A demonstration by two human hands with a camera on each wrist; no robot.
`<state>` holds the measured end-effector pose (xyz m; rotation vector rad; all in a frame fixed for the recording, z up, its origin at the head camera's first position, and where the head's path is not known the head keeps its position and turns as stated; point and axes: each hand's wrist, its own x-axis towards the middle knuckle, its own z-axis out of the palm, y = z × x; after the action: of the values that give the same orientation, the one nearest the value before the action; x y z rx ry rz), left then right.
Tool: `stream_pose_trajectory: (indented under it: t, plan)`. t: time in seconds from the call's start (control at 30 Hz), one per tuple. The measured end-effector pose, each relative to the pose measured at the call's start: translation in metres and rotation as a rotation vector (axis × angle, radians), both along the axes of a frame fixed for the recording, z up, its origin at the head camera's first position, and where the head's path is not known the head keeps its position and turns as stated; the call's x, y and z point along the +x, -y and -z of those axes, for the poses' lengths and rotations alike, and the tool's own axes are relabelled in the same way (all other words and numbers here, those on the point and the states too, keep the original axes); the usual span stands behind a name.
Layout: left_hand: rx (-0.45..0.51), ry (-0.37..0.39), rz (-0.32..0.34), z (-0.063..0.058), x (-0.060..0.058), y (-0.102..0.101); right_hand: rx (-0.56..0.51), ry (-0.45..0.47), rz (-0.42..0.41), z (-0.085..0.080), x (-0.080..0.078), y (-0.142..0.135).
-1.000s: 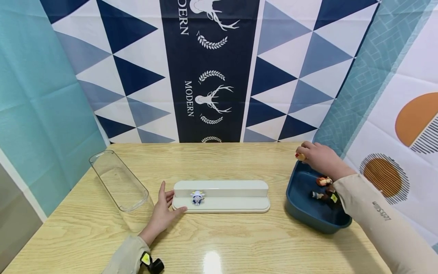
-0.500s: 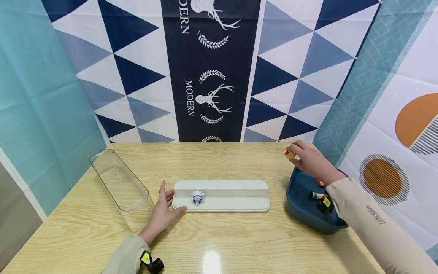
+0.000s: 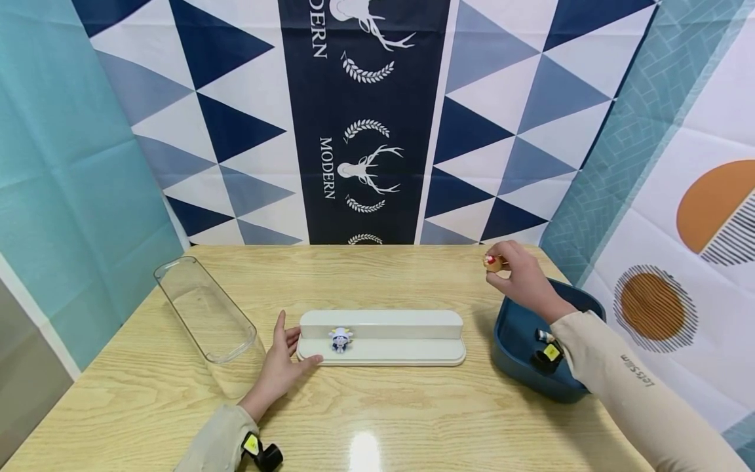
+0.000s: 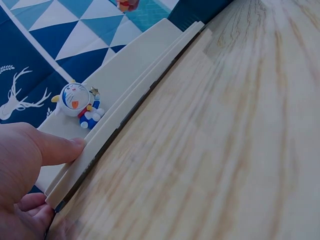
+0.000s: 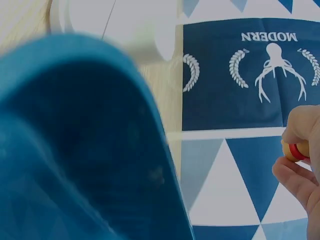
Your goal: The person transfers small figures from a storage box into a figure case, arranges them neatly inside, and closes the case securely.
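While the right hand [image 3: 523, 278] pinches a small tan-and-red figurine [image 3: 493, 263] near a blue bin [image 3: 519, 372], the left hand [image 3: 280, 367], spread wide, touches the left end of a white stand [image 3: 407, 349], where a blue-and-white figurine [image 3: 340, 340] is upright.

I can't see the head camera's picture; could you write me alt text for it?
A person's right hand pinches a small orange-and-red toy near a blue bin, while the left hand holds the left end of a white stand bearing one small figurine. A clear container sits farther left on the wooden table.
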<state>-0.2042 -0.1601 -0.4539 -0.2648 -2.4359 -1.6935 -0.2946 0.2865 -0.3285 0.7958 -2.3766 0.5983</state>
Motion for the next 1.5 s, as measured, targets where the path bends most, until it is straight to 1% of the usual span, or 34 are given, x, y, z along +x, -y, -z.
stream_pose_trajectory:
  t: [0.13,0.27,0.4,0.57,0.73,0.83,0.97,1.2,1.33,1.5]
  plan:
    - [-0.004,-0.006,0.004,0.000,0.000,0.000,-0.088,0.081,0.011,0.001,0.002,0.007]
    - [-0.005,-0.008,0.004,0.000,0.000,0.000,-0.207,0.198,0.000,0.003,0.003,0.015]
    - [-0.007,-0.005,0.001,-0.001,0.000,0.000,-0.314,0.280,-0.018,0.003,0.005,0.023]
    - [-0.012,0.002,-0.001,-0.001,0.001,0.000,-0.405,0.371,-0.038,0.003,0.010,0.032]
    - [-0.009,0.007,-0.001,-0.001,0.001,0.000,-0.479,0.472,-0.028,0.006,0.012,0.040]
    - [-0.009,0.009,-0.003,-0.001,0.001,0.000,-0.532,0.520,-0.048,0.008,0.012,0.044]
    - [-0.011,0.011,-0.005,-0.001,0.001,0.000,-0.593,0.564,-0.087,0.012,0.012,0.049]
    - [-0.015,0.009,-0.006,0.000,0.001,-0.001,-0.599,0.581,-0.071,0.017,0.015,0.059]
    - [-0.019,0.005,-0.007,0.000,0.000,-0.001,-0.633,0.584,-0.110,0.020,0.017,0.064]
    - [-0.022,0.000,-0.008,0.001,-0.001,0.000,-0.685,0.604,-0.179,0.025,0.019,0.071]
